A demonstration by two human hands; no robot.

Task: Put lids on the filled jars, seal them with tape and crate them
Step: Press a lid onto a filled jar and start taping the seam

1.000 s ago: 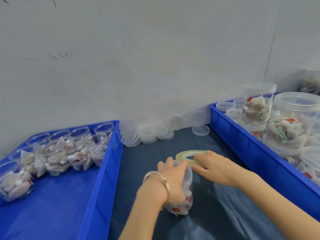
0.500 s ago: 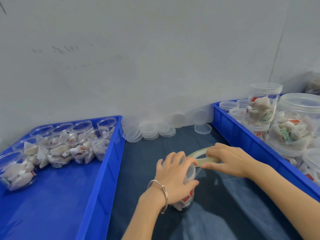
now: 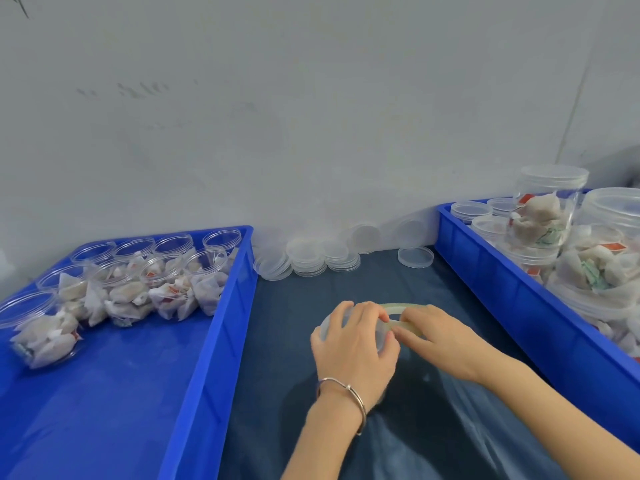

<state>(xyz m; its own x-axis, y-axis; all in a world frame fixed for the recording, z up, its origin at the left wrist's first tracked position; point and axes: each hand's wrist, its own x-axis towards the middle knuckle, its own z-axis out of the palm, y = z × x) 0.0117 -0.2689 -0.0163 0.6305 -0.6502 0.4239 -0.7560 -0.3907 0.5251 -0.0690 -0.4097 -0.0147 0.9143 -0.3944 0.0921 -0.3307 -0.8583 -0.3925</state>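
Observation:
A clear lidded jar stands on the dark table cover, mostly hidden under my left hand, which grips it from above with fingers curled over the lid. My right hand holds a pale roll of tape right against the jar's far right side. Several open filled jars sit in the blue crate on the left. Lidded filled jars are stacked in the blue crate on the right.
Stacks of loose clear lids lean along the white wall, and a single lid lies flat near the right crate. Dark plastic sheeting covers the table between the two crates.
The jar has been turned under my left hand, and my right hand has brought the tape roll in closer against the jar's side. The view has dipped slightly.

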